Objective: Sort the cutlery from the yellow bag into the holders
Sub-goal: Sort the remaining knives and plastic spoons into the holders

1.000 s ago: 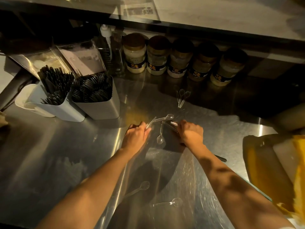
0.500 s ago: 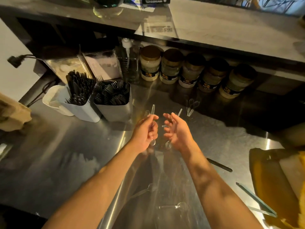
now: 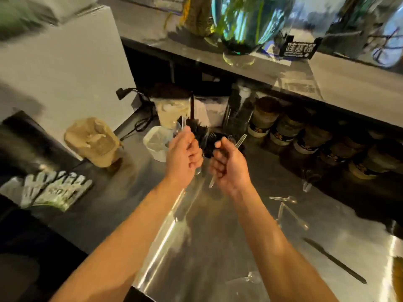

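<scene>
My left hand (image 3: 184, 154) grips clear plastic spoons (image 3: 182, 126), their ends sticking up above the fist. My right hand (image 3: 229, 165) grips other clear plastic cutlery (image 3: 239, 140), one end showing above the fingers and one below. Both hands hover in front of the holders of black cutlery (image 3: 199, 130), which they largely hide. A clear plastic holder (image 3: 156, 141) stands just left of my left hand. Loose clear spoons (image 3: 284, 199) and a black knife (image 3: 334, 260) lie on the steel counter (image 3: 218, 247) to the right. The yellow bag (image 3: 398, 275) barely shows at the right edge.
A row of lidded jars (image 3: 305, 136) lines the back under a shelf (image 3: 327, 83). A crumpled brown paper bag (image 3: 93, 142) sits at the left, with a printed packet (image 3: 50, 190) below it. Food tubs (image 3: 172, 110) and a pump bottle (image 3: 239, 112) stand behind the holders.
Both hands rose from the counter with clear cutlery and moved left toward the holders. My view swung left and up, so the yellow bag slid nearly out of sight.
</scene>
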Demonstrator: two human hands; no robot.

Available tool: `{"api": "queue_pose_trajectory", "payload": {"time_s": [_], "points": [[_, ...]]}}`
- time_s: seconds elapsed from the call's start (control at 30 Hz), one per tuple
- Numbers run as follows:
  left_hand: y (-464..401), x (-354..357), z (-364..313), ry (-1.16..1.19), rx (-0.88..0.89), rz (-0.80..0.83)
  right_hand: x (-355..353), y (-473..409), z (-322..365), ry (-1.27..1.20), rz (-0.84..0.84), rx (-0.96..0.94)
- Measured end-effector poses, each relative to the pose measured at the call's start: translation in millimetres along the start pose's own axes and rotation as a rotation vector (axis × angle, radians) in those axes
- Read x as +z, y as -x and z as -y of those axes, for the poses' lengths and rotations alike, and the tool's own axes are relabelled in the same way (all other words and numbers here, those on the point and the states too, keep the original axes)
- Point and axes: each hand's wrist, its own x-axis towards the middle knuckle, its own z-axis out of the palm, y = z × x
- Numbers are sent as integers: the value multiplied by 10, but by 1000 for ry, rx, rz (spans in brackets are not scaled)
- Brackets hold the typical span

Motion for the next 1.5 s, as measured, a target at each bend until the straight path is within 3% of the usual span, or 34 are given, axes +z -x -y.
{"api": "queue_pose_trajectory", "payload": {"time_s": [0.17, 0.33, 0.57, 0.67, 0.73, 0.9, 1.03, 1.2, 1.3, 1.43, 1.5], "points": [[-365, -681, -529, -128, 132, -151, 726, -380, -279, -62, 55, -34], [-746, -1220, -708, -243, 229, -238, 1190, -872, -547, -87, -42, -106], [-1204, -1504, -673, -344, 201, -305, 1453, -1429, -637, 62, -144, -340], [-1363, -1523, -616, -449, 201, -316, 1441, -1636, -664, 361, -162, -413], [-1463, -1529, -563, -474, 191, -305, 1436, -1732, -706, 474, -139, -416], [-1598, -1621, -426, -469, 234, -198, 1380, -1823, -727, 392, -89, -460], [-1634, -1685, -339, -464, 213, -247, 1328, -1861, -732, 265, -96, -411], [-1604, -1667, -345, -471, 179, -269, 1352, -1804, -699, 278, -80, -388], [-1577, -1672, -331, -638, 132, -270, 1379, -1717, -611, 233, -104, -370], [-1490, -1712, -270, -905, 159, -85, 1370, -1532, -534, 183, -77, -393], [-1441, -1723, -278, -823, 147, -99, 1345, -1448, -512, 200, -69, -414]]}}
